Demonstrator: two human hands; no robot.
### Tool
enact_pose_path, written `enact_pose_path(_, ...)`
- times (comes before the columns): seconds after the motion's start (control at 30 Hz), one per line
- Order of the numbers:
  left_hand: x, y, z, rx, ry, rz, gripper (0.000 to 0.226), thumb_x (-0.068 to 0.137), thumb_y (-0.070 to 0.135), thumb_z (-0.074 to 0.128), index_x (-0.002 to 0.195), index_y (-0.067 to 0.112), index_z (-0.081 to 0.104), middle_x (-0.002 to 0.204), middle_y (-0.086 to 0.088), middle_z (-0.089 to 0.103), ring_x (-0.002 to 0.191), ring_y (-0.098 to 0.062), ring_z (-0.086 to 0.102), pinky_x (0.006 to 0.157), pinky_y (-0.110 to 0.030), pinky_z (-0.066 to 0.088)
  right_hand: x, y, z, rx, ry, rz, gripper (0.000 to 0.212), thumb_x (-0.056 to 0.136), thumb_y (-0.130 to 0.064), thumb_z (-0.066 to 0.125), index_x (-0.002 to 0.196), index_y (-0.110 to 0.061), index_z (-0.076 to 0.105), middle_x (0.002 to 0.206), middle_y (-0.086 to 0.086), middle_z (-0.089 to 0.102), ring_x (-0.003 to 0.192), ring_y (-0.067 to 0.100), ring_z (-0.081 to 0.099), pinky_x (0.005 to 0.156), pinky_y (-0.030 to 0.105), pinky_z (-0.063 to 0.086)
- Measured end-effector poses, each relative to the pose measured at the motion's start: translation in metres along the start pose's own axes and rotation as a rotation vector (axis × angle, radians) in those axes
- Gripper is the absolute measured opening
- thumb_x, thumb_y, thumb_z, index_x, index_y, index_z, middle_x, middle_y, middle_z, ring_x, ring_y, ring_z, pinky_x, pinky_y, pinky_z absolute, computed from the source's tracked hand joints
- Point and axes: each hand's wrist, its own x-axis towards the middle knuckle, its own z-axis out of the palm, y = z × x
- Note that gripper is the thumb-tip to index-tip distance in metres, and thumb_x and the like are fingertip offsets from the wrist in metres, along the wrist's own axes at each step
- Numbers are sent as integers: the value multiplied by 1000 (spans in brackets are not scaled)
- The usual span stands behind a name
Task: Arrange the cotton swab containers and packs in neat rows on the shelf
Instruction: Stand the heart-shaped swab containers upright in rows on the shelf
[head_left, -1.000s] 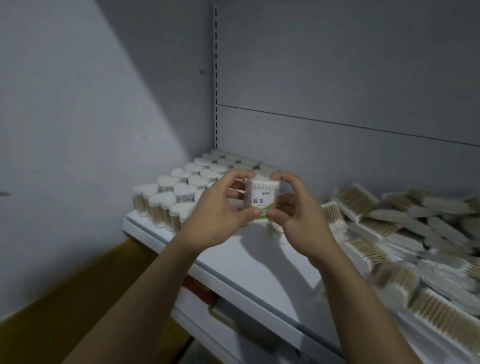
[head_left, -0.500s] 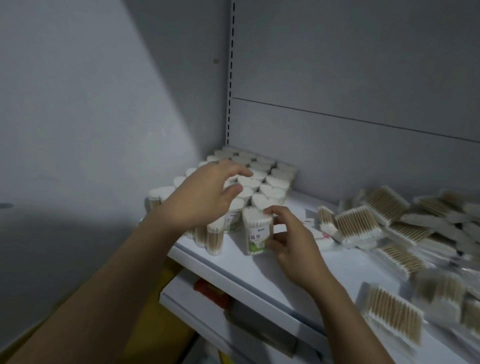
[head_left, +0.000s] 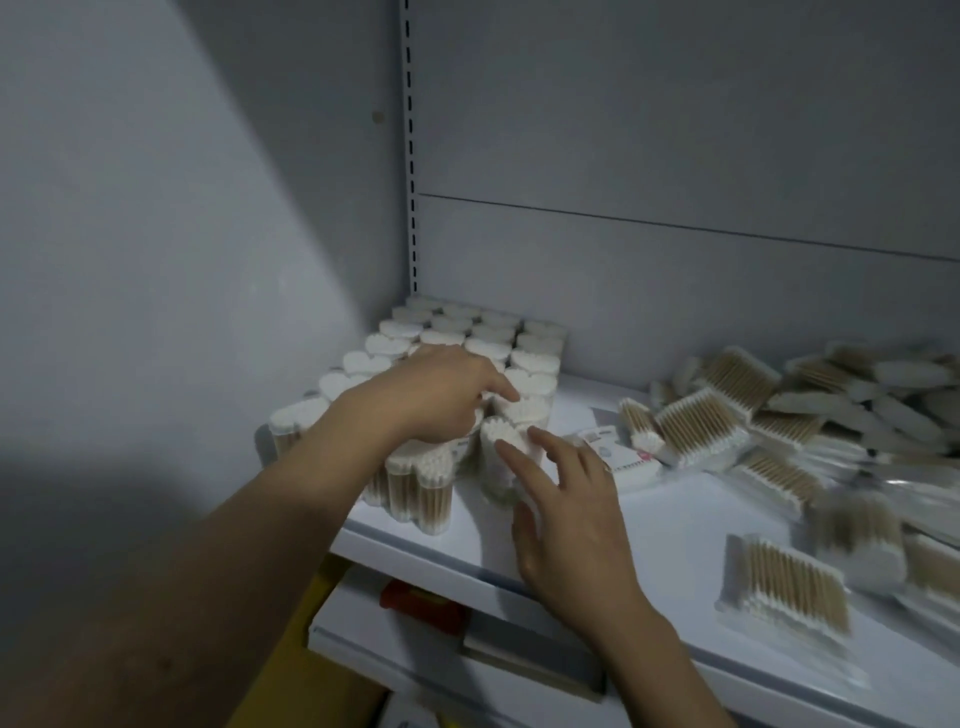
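Heart-topped clear cotton swab containers (head_left: 488, 332) stand in rows at the shelf's (head_left: 649, 530) left end, against the wall. One container (head_left: 498, 441) stands at the right front of the group. My right hand (head_left: 566, 514) rests against its right side with the fingers spread, index on its top edge and thumb low on its side. My left hand (head_left: 436, 397) lies palm down over the tops of the front rows, index finger pointing right, gripping nothing. Flat packs of swabs (head_left: 701, 426) lie in a loose heap to the right.
A flat pack (head_left: 789, 584) lies alone near the shelf's front edge at right. A small white card pack (head_left: 618, 452) lies just beyond my right hand. A lower shelf (head_left: 395, 660) with a red item (head_left: 421, 605) sits below. Grey walls close in the left and back.
Both hands held one container in the air; it now stands on the shelf beside the group. My left hand moved onto the container tops and my right hand's fingers loosened and spread.
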Motion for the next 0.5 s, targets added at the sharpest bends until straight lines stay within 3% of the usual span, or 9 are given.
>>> enact_pose_path(0.13,9,-3,5,-41,-56,47,50,89,4,48,120,41,63,124,13,62,113,-14,54,100,-38,44,4,-7,2,-3,15,35,62,74,-13,66,131,-32,52,132,6,50,116,27,45,96,42,45)
enact_pose_path(0.33,8,0,3,-49,-69,84,44,94,8,44,125,34,61,130,7,59,116,-16,54,100,-35,43,10,-9,3,122,-15,92,57,78,-20,59,131,-37,51,136,2,41,115,24,44,98,38,41)
enact_pose_path(0.43,0,5,2,-88,16,84,43,95,9,46,132,30,55,138,6,53,123,-16,49,102,-32,39,7,-10,-3,131,-19,105,65,80,-25,58,141,-40,40,148,1,33,121,25,43,101,44,41)
enact_pose_path(0.5,-4,9,3,-87,73,82,43,97,10,46,135,30,52,142,6,49,127,-17,45,104,-33,37,4,-8,-12,132,59,127,71,83,-27,58,147,-40,29,155,-2,24,129,24,40,105,42,39)
